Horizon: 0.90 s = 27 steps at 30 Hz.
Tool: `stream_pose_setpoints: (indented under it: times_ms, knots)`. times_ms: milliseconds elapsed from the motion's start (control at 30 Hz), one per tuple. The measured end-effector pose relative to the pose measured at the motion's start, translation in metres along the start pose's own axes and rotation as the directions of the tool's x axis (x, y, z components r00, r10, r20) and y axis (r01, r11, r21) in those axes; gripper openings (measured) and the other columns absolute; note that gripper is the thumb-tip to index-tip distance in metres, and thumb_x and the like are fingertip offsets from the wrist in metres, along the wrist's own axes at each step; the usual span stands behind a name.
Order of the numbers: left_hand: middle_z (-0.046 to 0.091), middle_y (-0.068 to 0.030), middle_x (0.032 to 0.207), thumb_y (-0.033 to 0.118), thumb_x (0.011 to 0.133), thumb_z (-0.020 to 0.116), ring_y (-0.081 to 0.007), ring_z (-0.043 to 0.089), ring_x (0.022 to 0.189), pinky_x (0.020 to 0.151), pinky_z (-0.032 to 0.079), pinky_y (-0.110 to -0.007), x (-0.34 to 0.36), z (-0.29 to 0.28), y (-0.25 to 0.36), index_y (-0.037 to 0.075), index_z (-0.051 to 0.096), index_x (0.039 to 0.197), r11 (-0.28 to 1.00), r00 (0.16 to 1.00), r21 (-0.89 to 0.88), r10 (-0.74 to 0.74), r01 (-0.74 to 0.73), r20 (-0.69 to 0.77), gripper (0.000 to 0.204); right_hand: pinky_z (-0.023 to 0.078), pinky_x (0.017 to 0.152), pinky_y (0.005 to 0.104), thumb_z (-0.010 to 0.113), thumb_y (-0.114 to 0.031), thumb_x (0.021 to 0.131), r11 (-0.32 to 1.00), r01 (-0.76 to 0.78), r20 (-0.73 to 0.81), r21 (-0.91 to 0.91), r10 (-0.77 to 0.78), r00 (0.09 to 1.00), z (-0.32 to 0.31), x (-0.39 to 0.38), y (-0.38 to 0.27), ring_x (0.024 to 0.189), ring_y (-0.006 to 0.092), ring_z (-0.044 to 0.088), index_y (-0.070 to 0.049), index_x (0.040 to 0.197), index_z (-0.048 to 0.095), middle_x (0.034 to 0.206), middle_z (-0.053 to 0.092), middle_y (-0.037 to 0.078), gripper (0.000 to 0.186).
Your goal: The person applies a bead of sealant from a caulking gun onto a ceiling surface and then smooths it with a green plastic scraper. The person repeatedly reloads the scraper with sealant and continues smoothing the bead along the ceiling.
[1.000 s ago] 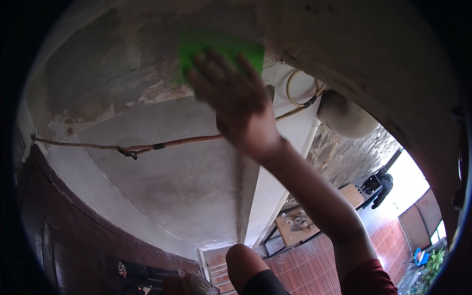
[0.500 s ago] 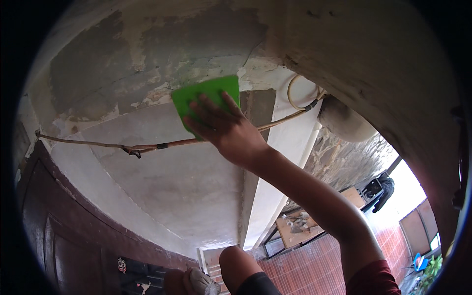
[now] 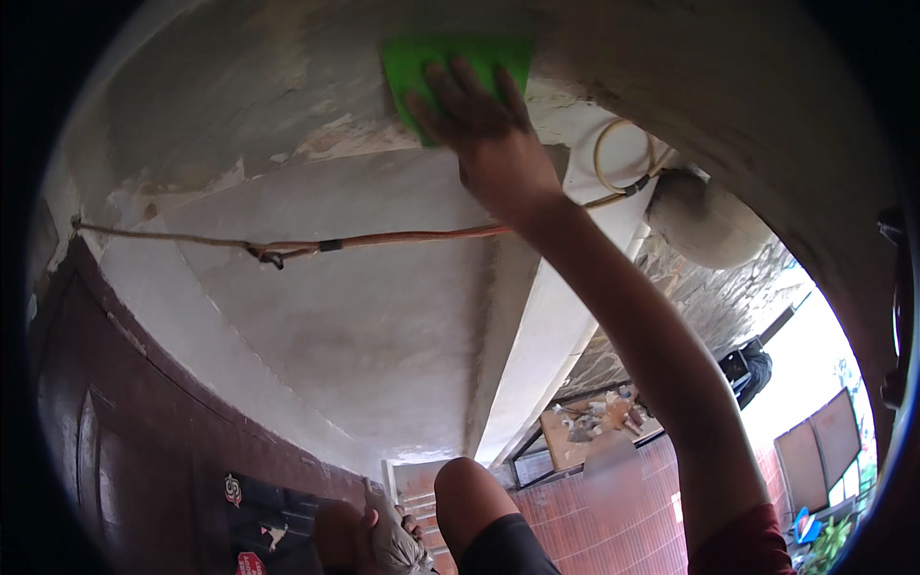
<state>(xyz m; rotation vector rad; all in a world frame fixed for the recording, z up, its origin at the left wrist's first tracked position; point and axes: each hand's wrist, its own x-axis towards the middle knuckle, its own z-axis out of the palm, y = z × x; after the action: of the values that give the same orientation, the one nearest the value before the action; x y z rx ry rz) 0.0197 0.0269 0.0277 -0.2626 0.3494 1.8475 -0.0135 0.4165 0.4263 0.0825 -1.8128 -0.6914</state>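
Right hand (image 3: 495, 139) reaches high, its fingers spread over the green sheet (image 3: 410, 75), which lies between them and the patchy plaster (image 3: 220, 105), its longer side running roughly crosswise to the fingers. Blur there keeps me from telling whether its whole face touches. Left hand (image 3: 412, 527), much farther from it, sits low, fingers curled around a greyish bundle (image 3: 390, 546) beside the raised knee (image 3: 465, 484).

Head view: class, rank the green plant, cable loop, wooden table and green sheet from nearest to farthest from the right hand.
1. Green sheet: against the right hand, under its fingers.
2. Cable loop: right of the hand.
3. Wooden table: below, slightly right.
4. Green plant: lower right corner.
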Motion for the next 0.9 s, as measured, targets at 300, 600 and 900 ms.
stream_pose_setpoints:
  times_ms: [300,600,900]
  knots:
    - [0.058,-0.0153,0.078,0.032,0.073,0.071,-0.0303,0.060,0.072,0.069,0.052,-0.045,-0.044,0.075,-0.009,0.008,0.048,0.101,0.933,0.993,0.351,-0.042,0.079,-0.112,0.044,0.043,0.103,0.0410,0.052,0.007,0.087,0.352,-0.554,0.125,0.754,0.751,0.648,-0.108,-0.102,-0.131,0.122,0.0281,0.054,0.002,0.127,0.052,0.130,0.056,0.019,0.040]
    - [0.056,-0.0166,0.070,0.020,0.071,0.070,-0.0246,0.058,0.053,0.052,0.052,-0.034,-0.156,0.114,-0.032,-0.006,0.049,0.103,0.913,0.982,0.392,-0.046,0.116,-0.184,0.046,0.041,0.100,0.0326,0.052,-0.001,0.087,-0.903,-0.425,0.953,0.064,0.182,-0.243,-0.218,-0.215,-0.301,0.115,0.0206,0.055,0.006,0.138,0.040,0.128,0.053,0.014,0.053]
    - [0.047,-0.0123,0.050,0.038,0.069,0.067,-0.0224,0.053,0.043,0.046,0.046,-0.033,-0.193,0.147,-0.072,-0.002,0.048,0.076,0.888,0.860,0.237,-0.266,0.395,-0.435,0.044,0.041,0.097,0.0281,0.054,-0.001,0.085,-0.788,-0.604,0.991,-0.121,-0.130,-0.029,-0.257,-0.215,-0.298,0.112,0.0151,0.055,0.004,0.138,0.040,0.121,0.058,0.012,0.055]
